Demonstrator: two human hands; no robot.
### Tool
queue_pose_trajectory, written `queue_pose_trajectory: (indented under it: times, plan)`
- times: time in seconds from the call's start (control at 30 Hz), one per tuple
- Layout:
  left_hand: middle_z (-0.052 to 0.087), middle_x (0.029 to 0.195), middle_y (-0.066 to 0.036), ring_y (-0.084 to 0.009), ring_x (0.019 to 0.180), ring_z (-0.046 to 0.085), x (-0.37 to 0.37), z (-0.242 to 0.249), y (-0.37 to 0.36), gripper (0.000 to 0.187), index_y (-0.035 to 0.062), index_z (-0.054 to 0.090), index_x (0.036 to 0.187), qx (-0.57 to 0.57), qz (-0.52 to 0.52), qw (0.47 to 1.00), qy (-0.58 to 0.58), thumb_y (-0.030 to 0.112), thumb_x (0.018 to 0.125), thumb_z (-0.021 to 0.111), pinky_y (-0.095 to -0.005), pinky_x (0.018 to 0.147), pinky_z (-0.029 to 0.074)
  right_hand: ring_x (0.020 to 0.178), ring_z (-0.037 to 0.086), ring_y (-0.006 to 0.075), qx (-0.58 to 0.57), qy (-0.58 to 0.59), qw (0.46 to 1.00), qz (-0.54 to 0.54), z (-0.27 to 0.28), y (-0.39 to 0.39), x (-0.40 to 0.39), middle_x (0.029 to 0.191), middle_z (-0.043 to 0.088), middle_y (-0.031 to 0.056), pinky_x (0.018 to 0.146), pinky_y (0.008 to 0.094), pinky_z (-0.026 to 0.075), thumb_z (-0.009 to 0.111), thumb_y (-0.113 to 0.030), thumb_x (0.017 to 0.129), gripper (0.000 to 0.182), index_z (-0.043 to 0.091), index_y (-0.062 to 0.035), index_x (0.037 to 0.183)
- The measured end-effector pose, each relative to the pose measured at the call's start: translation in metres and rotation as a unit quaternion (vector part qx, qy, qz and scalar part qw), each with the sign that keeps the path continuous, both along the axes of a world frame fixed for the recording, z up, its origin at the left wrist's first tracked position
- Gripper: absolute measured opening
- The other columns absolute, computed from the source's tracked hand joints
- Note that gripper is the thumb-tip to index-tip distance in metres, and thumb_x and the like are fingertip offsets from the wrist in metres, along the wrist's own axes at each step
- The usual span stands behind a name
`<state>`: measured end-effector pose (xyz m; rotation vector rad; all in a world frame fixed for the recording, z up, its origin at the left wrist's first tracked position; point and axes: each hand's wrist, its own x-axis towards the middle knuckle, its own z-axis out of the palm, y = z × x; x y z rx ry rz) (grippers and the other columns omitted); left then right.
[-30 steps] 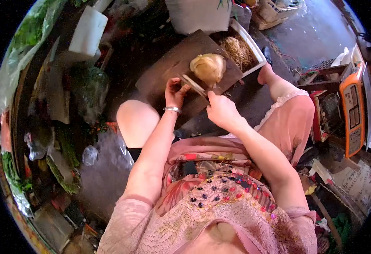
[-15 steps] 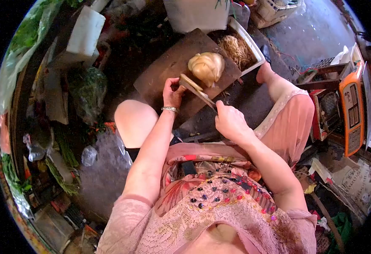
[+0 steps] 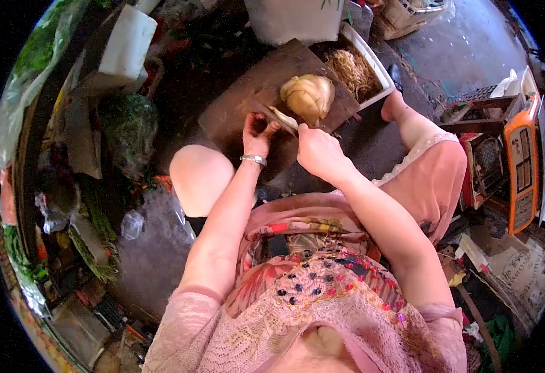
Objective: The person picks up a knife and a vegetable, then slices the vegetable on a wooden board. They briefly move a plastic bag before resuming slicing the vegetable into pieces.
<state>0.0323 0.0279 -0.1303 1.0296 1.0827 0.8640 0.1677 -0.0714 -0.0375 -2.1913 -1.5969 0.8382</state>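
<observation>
My right hand [image 3: 321, 153] is closed round the handle of a knife [image 3: 262, 109], whose blade points up and left over a brown wooden board [image 3: 235, 118]. A pale slice [image 3: 283, 117] lies along the far side of the blade. My left hand [image 3: 258, 135], with a bracelet at its wrist, is at the blade's left end. Its thumb and fingers are curled in, and what they pinch, if anything, is hidden. Just beyond the knife a rounded heap of pale yellow vegetable pieces [image 3: 308, 98] sits on the board.
A white tray [image 3: 381, 71] of stringy tan scraps [image 3: 351, 73] stands beyond the board, beside a white tub [image 3: 294, 18]. An orange scale [image 3: 521, 171] is at the right. Bagged greens [image 3: 129, 133] and a white foam box [image 3: 127, 43] are on the left.
My right hand has moved left and up along with the knife, closer to my left hand. The pale slice now shows on the far side of the blade. The heap stays on the board.
</observation>
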Motion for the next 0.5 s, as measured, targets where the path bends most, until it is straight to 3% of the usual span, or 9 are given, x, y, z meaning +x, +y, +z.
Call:
queue_pose_trajectory:
  times: [0.27,0.37,0.43,0.5]
  plan:
    - [0.058,0.088,0.001,-0.0103,0.077,0.054,-0.003,-0.017,0.003,0.032,0.0068,0.052,0.096,-0.029,-0.011,0.998,-0.059,0.002,0.076,0.078,-0.0232,0.068,0.045,0.082,0.064,0.0423,-0.033,0.014,0.999,0.003,-0.004,-0.009,0.008,0.084,0.063,0.0268,0.074,0.0509,0.051,0.047,-0.005,0.079,0.018,0.053,0.0032,0.094]
    - [0.059,0.092,0.000,-0.0112,0.081,0.054,-0.003,-0.012,0.006,0.035,0.0056,0.054,0.098,0.017,-0.014,0.999,-0.027,0.006,0.074,0.080,-0.0233,0.071,0.045,0.083,0.063,0.0429,-0.044,0.022,0.999,0.008,-0.005,0.002,0.008,0.084,0.064,0.0263,0.075,0.0511,0.051,0.047,-0.005,0.079,0.019,0.052,0.0033,0.095]
    - [0.059,0.094,-0.002,-0.0126,0.084,0.054,-0.002,0.003,0.005,0.039,0.0044,0.054,0.101,0.040,-0.038,0.989,0.135,0.013,0.073,0.082,-0.0241,0.074,0.045,0.085,0.063,0.0427,-0.033,0.015,0.999,0.008,-0.010,0.007,0.007,0.084,0.064,0.0261,0.077,0.0511,0.050,0.048,-0.005,0.079,0.019,0.052,0.0034,0.094]
    - [0.059,0.095,-0.003,-0.0133,0.086,0.054,-0.004,-0.004,0.008,0.041,0.0034,0.054,0.101,0.087,-0.051,0.981,0.167,0.016,0.073,0.082,-0.0251,0.077,0.045,0.086,0.063,0.0421,-0.042,0.012,0.999,-0.003,-0.020,0.015,0.006,0.085,0.064,0.0259,0.077,0.0504,0.050,0.048,-0.006,0.079,0.018,0.053,0.0033,0.094]
